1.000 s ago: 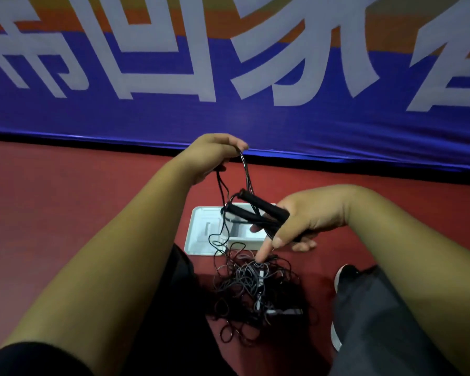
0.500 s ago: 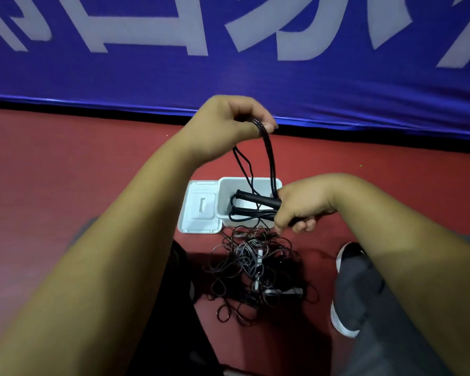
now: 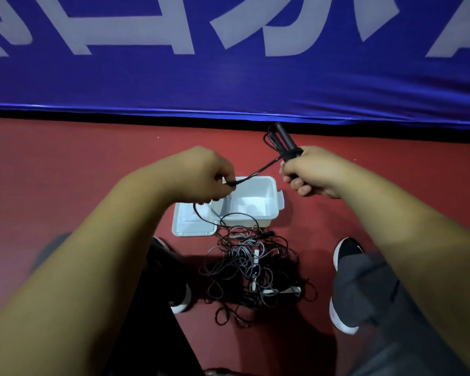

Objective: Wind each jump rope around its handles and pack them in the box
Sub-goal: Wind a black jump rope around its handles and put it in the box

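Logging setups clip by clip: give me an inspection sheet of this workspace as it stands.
Surface: red floor; the work lies on it.
Job's things: black handles, paired, rope wound round them; white box open on the floor, no rope seen inside; lid beside it on its left.
Clutter: tangled pile of ropes on the floor, on the person's side of the box.
Grippers: left hand pinches a rope strand that runs to the handles; right hand grips the handles.
Cables: nothing seen apart from the ropes.
Surroundings: blue banner with white lettering behind the floor; shoes either side of the pile.
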A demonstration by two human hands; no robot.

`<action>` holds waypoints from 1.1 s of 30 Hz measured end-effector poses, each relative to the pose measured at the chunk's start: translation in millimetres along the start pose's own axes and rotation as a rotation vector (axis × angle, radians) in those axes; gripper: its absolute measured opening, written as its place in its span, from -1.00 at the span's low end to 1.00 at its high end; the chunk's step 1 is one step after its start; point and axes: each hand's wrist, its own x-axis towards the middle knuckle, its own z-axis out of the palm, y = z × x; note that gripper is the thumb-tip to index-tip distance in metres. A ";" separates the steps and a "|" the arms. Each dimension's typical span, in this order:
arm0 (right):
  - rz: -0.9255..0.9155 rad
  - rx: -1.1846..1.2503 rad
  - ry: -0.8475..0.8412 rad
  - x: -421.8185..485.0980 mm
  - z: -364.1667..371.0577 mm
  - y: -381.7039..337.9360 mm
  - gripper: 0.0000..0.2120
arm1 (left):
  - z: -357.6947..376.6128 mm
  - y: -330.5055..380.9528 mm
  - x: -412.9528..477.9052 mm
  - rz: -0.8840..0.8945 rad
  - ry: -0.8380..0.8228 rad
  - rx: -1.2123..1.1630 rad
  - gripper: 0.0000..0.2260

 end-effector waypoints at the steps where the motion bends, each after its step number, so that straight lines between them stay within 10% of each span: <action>1: -0.019 0.038 -0.019 -3.1 0.0 -1.9 -0.85 | 6.1 1.6 3.7 -0.061 -0.009 0.013 -0.89; 7: -0.151 0.182 -0.043 -14.7 7.8 -13.5 -0.88 | 31.3 20.9 21.4 -0.253 0.063 -0.447 -0.72; 15: -0.198 0.049 0.112 -16.1 -12.1 -19.1 -0.87 | 8.2 32.5 19.9 0.074 0.106 -0.918 -0.93; 33: -0.238 -0.065 0.093 -29.2 -4.4 -27.9 -0.85 | 9.8 -6.3 45.1 -0.108 -0.091 -0.124 -0.76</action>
